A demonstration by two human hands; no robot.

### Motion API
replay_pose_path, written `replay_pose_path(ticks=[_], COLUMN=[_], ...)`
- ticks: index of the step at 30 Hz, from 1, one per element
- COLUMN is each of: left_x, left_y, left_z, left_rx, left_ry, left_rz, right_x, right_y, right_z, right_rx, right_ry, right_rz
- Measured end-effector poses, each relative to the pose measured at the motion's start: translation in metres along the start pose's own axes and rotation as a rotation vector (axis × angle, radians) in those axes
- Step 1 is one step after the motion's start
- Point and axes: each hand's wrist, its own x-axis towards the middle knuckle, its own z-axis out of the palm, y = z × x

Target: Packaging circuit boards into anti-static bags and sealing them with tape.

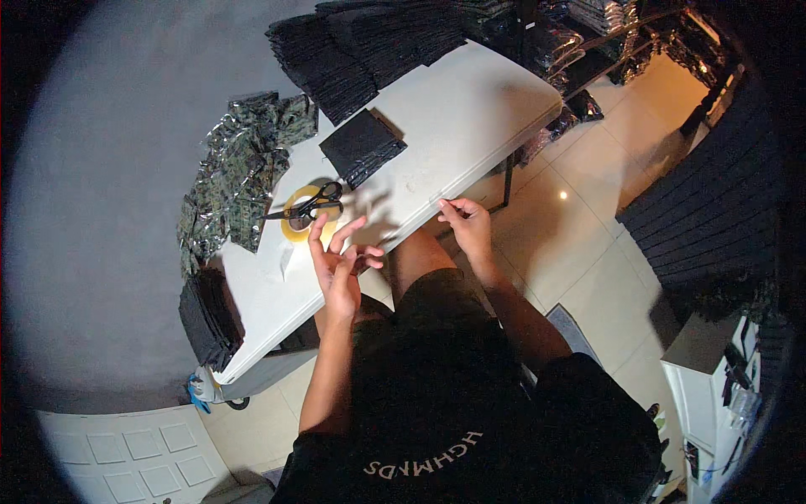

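My left hand (340, 265) is raised over the table's near edge, its fingers spread and nothing in them. Just beyond its fingertips lie black-handled scissors (321, 200), resting across a roll of yellowish tape (293, 228). My right hand (467, 228) is at the table edge farther right, thumb and forefinger pinched together. A faint, pale bit seems to show at those fingertips, too small to name. A folded black piece in a clear bag (363, 148) lies flat on the white table (470, 101), beyond both hands.
Camouflage packets in shiny plastic (239, 168) pile along the table's left side. Black folded stacks lie at the far edge (361, 50) and the left end (208, 319). A white cabinet (701, 361) stands at the right, below a dark ribbed hanging (697, 210).
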Motion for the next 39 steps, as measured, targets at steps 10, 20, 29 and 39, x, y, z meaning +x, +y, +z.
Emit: replay_pose_path(ticks=[10,20,29,39], left_x=[0.010,0.018,0.018,0.052], left_y=[-0.001,-0.004,-0.018,-0.052], left_z=[0.028,0.055,0.050,0.016], left_rx=[-0.007,-0.116,0.173,0.146], left_ry=[-0.161,-0.242,-0.221,-0.050], left_rz=[-0.085,-0.125,-0.072,-0.121], right_x=[-0.009,-0.023,-0.009,0.011], right_y=[-0.020,-0.080,-0.058,-0.026], right_z=[-0.012,0.015,-0.010,-0.024], right_rx=[-0.108,0.754,0.200,0.234], right_ry=[-0.105,-0.467,-0.380,-0.071], right_rz=[-0.124,0.296,-0.034,-0.102])
